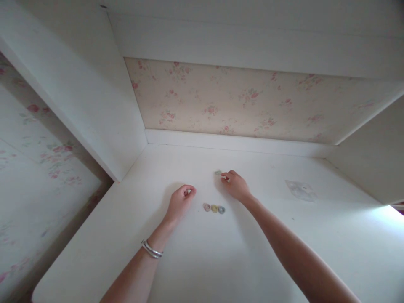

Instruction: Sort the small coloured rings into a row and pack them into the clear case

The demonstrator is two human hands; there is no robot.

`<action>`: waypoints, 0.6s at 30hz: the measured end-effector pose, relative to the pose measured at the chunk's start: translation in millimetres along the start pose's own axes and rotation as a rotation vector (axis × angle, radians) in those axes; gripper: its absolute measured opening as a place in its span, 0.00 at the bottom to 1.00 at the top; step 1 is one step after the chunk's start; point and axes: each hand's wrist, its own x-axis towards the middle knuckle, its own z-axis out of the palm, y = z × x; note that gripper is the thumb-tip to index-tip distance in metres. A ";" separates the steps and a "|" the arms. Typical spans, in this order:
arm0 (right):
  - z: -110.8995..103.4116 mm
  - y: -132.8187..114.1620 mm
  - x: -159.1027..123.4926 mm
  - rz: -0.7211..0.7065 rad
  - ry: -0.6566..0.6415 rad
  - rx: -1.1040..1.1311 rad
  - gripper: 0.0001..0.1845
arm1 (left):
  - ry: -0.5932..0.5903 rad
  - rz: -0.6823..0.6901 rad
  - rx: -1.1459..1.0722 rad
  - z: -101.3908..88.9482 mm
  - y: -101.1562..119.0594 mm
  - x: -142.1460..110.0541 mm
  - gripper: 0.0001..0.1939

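Three loops in a row, presumably keeping colours distinct. Our left hand: fingers closed, nothing visible within; right hand: fingers by green piece, grip unclear.

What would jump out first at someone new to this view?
Probably the pink coil, yellow coil and blue-grey coil, lined up on the white table. Next, the right hand, farther back than that row, beside a small greenish piece, contact unclear. Then the silver bracelet behind the left hand, and the floral wallpaper behind the table.
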 end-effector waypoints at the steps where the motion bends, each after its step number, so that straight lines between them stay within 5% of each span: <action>1: 0.6 -0.9 6.5 0.005 -0.014 -0.044 0.14 | -0.001 0.001 -0.003 -0.2 -0.3 0.3 0.16; 8: 3.3 -1.3 25.8 0.029 -0.079 -0.149 0.15 | -0.025 0.017 -0.001 1.4 -3.5 2.9 0.15; 18: 2.4 0.5 7.2 -0.016 -0.138 -0.217 0.15 | -0.062 0.021 0.054 0.8 1.7 1.6 0.13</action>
